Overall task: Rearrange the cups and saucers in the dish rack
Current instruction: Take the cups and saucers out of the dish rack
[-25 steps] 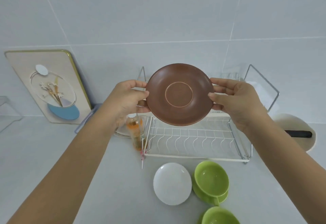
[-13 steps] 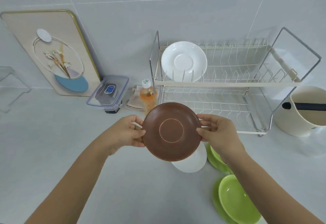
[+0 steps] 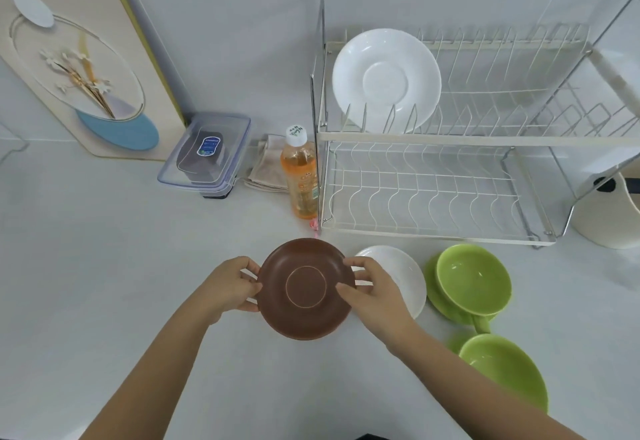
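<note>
I hold a brown saucer (image 3: 304, 289) by its two sides, low over the counter in front of the dish rack (image 3: 433, 140). My left hand (image 3: 230, 285) grips its left rim and my right hand (image 3: 372, 287) its right rim. A white saucer (image 3: 386, 79) stands upright at the left end of the rack's upper tier. The lower tier holds nothing. On the counter to the right lie a white saucer (image 3: 407, 278), a green cup on a green saucer (image 3: 472, 282), and another green cup (image 3: 505, 370).
An orange drink bottle (image 3: 300, 171) stands against the rack's left side, with a folded cloth (image 3: 266, 162) and a clear plastic box (image 3: 206, 154) further left. A decorated board (image 3: 79, 59) leans on the wall. A cream utensil holder (image 3: 609, 211) sits right of the rack.
Both hands have brought the brown saucer down from in front of the rack to just above the counter. The view has tilted downward, revealing the rack's upper tier.
</note>
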